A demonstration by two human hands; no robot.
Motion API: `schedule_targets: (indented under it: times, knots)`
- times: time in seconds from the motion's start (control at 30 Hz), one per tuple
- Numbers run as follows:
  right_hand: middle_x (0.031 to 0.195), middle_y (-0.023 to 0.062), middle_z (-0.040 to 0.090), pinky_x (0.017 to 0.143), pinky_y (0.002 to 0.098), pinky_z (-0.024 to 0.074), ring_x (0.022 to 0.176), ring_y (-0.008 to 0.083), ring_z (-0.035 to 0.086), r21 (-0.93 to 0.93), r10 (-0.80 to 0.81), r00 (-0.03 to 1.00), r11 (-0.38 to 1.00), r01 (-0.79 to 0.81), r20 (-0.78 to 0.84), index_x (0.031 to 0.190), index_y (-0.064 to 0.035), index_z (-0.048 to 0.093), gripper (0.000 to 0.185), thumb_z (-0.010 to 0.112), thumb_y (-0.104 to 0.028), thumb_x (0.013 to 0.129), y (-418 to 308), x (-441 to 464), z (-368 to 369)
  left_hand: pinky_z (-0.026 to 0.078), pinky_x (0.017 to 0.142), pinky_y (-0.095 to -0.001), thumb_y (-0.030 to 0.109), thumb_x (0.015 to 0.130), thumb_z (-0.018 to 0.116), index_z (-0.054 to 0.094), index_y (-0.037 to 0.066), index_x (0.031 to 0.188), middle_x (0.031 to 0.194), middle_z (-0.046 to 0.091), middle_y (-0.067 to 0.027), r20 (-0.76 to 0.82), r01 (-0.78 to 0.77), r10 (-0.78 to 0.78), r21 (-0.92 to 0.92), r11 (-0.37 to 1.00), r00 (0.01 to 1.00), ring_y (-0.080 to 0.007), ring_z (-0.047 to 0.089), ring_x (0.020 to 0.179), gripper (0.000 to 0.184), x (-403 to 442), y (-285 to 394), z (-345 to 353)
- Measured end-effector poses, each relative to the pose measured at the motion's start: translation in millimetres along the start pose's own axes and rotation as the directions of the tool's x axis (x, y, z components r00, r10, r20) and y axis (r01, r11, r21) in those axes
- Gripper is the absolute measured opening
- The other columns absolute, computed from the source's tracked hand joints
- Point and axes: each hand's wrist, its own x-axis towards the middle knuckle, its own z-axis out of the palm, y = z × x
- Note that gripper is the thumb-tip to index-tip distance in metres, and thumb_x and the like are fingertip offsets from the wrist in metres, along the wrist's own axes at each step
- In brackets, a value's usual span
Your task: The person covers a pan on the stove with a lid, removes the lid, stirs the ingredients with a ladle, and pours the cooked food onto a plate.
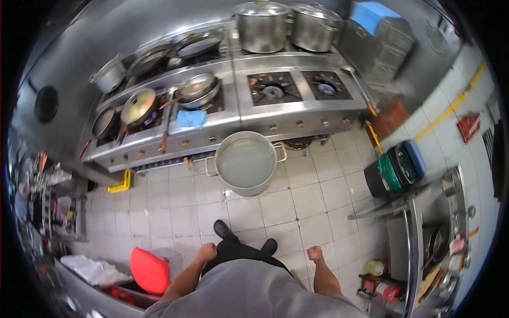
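My left hand (208, 251) is closed beside my left thigh, with nothing visible in it. My right hand (315, 254) hangs over the tiled floor on the other side, its fingers curled in and nothing visible in them. Neither touches any object. In front of my feet, close to the stove, a large two-handled metal pot (245, 162) stands upright on the floor, filled with cloudy liquid.
The stove (254, 118) spans the far side, carrying pans and two lidded stockpots (261, 27). A bin (389, 172) and metal shelving (411, 249) stand at right. At left are a yellow crate (121, 182) and a red lid (150, 271).
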Motion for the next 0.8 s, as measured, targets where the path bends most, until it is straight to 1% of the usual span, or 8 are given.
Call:
schedule_targets:
  times: [0.07,0.13,0.17,0.3,0.53,0.6,0.73,0.8]
  knots:
    - [0.058,0.0049,0.054,0.038,0.0273,0.0397,0.047,0.0118,0.049,0.036,-0.050,0.997,0.998,0.048,0.053,0.069,-0.0036,0.058,0.010,0.053,-0.008,0.077,-35,5,9,0.052,0.073,-0.0385,0.018,0.075,0.052,0.068,0.005,0.085,0.079,0.067,-0.0177,-0.074,0.036,-0.045,-0.122,0.992,0.996,-0.0294,0.067,0.077,0.023,-14,-20,5]
    - [0.062,0.0047,0.056,0.039,0.0262,0.0406,0.049,0.0114,0.050,0.044,-0.140,0.980,0.990,0.135,0.143,0.071,-0.0040,0.058,0.012,0.051,-0.009,0.079,-71,1,27,0.053,0.069,-0.0379,0.017,0.073,0.052,0.067,0.004,0.084,0.072,0.067,-0.0166,0.068,0.225,-0.219,-0.468,0.855,0.973,-0.0281,0.067,0.071,0.023,-19,-53,15]
    - [0.065,0.0051,0.057,0.040,0.0261,0.0422,0.051,0.0117,0.051,-0.030,-0.117,0.978,0.992,0.123,0.172,0.074,-0.0034,0.059,0.011,0.050,-0.007,0.079,-90,-4,36,0.053,0.065,-0.0371,0.016,0.071,0.053,0.067,0.003,0.083,0.065,0.065,-0.0155,0.080,0.264,-0.262,-0.523,0.810,0.962,-0.0276,0.066,0.065,0.022,-22,-69,27]
    - [0.066,0.0054,0.058,0.043,0.0270,0.0444,0.053,0.0131,0.054,-0.144,-0.123,0.969,0.977,0.156,0.216,0.079,-0.0026,0.062,0.010,0.053,-0.007,0.078,-131,-18,79,0.053,0.069,-0.0372,0.017,0.069,0.056,0.068,0.005,0.084,0.072,0.067,-0.0155,0.128,0.357,-0.338,-0.455,0.816,0.933,-0.0282,0.066,0.070,0.022,-35,-108,48]
    - [0.067,0.0079,0.061,0.046,0.0298,0.0466,0.054,0.0141,0.055,-0.249,-0.079,0.959,0.957,0.149,0.272,0.075,-0.0004,0.064,0.013,0.058,-0.012,0.075,-136,-57,145,0.051,0.075,-0.0375,0.018,0.070,0.056,0.068,0.009,0.086,0.088,0.068,-0.0141,0.139,0.304,-0.270,-0.408,0.861,0.953,-0.0293,0.065,0.085,0.023,-53,-128,30]
    - [0.068,0.0114,0.063,0.053,0.0319,0.0486,0.055,0.0168,0.057,-0.471,-0.117,0.914,0.827,0.307,0.389,0.070,0.0020,0.065,0.023,0.060,-0.020,0.074,-134,-68,158,0.051,0.070,-0.0367,0.017,0.071,0.055,0.067,0.007,0.086,0.081,0.068,-0.0142,0.095,0.318,-0.311,-0.475,0.821,0.946,-0.0276,0.066,0.076,0.022,-55,-140,17]
    - [0.067,0.0158,0.064,0.062,0.0369,0.0475,0.065,0.0210,0.062,-0.496,-0.259,0.867,0.734,0.463,0.425,0.072,0.0022,0.066,0.030,0.059,-0.026,0.075,-119,-64,191,0.051,0.066,-0.0362,0.016,0.072,0.056,0.065,0.004,0.086,0.073,0.066,-0.0143,0.123,0.349,-0.355,-0.635,0.689,0.927,-0.0251,0.065,0.068,0.021,-47,-202,30]
    - [0.064,0.0169,0.063,0.062,0.0378,0.0467,0.063,0.0203,0.061,-0.403,-0.282,0.869,0.798,0.447,0.406,0.076,0.0029,0.065,0.032,0.058,-0.028,0.078,-119,-59,206,0.051,0.063,-0.0357,0.016,0.072,0.056,0.065,0.003,0.085,0.068,0.065,-0.0142,0.062,0.305,-0.412,-0.772,0.558,0.909,-0.0227,0.064,0.063,0.020,-54,-225,23]
